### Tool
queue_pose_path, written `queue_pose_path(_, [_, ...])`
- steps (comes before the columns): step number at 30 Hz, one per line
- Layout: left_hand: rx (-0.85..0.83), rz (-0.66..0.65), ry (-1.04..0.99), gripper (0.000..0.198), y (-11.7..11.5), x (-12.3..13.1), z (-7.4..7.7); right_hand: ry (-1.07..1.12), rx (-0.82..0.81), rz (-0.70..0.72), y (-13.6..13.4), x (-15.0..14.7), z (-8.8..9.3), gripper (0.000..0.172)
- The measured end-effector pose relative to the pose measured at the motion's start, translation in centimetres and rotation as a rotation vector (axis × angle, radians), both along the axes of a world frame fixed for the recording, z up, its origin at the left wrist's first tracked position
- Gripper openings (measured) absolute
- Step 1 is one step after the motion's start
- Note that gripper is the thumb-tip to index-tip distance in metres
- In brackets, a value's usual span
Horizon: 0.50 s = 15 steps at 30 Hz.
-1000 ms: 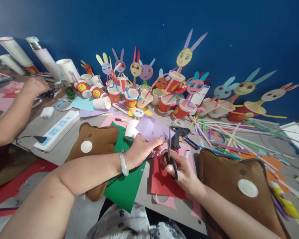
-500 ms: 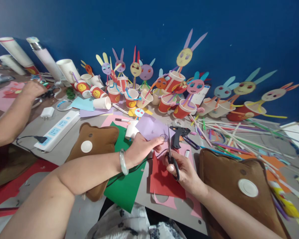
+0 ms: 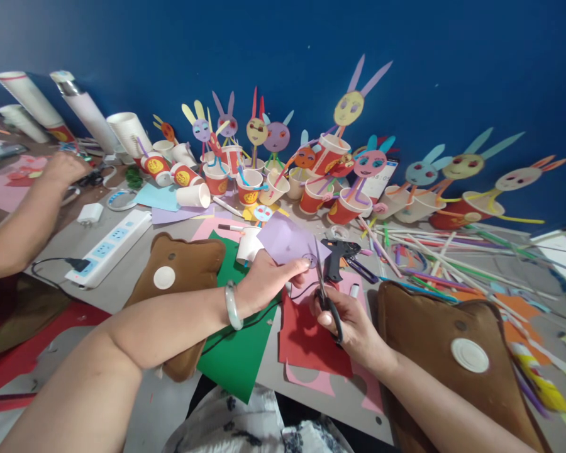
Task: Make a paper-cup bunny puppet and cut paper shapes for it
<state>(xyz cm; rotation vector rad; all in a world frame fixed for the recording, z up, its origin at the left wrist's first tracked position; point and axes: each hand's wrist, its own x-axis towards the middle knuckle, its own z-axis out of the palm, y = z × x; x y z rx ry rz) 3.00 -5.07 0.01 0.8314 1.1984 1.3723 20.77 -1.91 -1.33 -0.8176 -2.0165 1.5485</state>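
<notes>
My left hand (image 3: 266, 282), with a pale bangle on its wrist, pinches a sheet of lilac paper (image 3: 285, 242) above the table. A small circle is drawn on the sheet near the fingertips. My right hand (image 3: 346, 321) grips black-handled scissors (image 3: 324, 290), blades pointing up at the paper's right edge beside that circle. Under both hands lie a red sheet (image 3: 306, 340), a pink sheet with cut-outs (image 3: 311, 380) and a green sheet (image 3: 236, 352).
Brown cushions lie at left (image 3: 179, 270) and right (image 3: 448, 352). A black glue gun (image 3: 339, 255), loose straws (image 3: 434, 258), paper-cup rabbit figures (image 3: 311, 182) and a power strip (image 3: 108, 245) crowd the table. Another person's arm (image 3: 23, 214) reaches in at far left.
The scissors and my right hand have shifted slightly down and left along the lilac paper's edge. The red sheet has slid a little. The other person's hand has barely moved.
</notes>
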Motion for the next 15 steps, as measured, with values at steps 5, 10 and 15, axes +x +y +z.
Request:
queue_pose_path(5, [0.005,-0.005,0.001,0.028,0.02,0.00,0.17,0.022,-0.035,-0.001,0.04,0.02,0.10,0.059])
queue_pose_path(10, [0.025,0.004,0.002,0.025,0.05,-0.08,0.40,0.019,-0.057,0.011,-0.03,0.04,0.52,0.058])
queue_pose_path(15, [0.034,-0.028,0.010,0.026,0.09,-0.31,0.52,-0.027,-0.040,0.023,0.08,0.19,0.61,0.062])
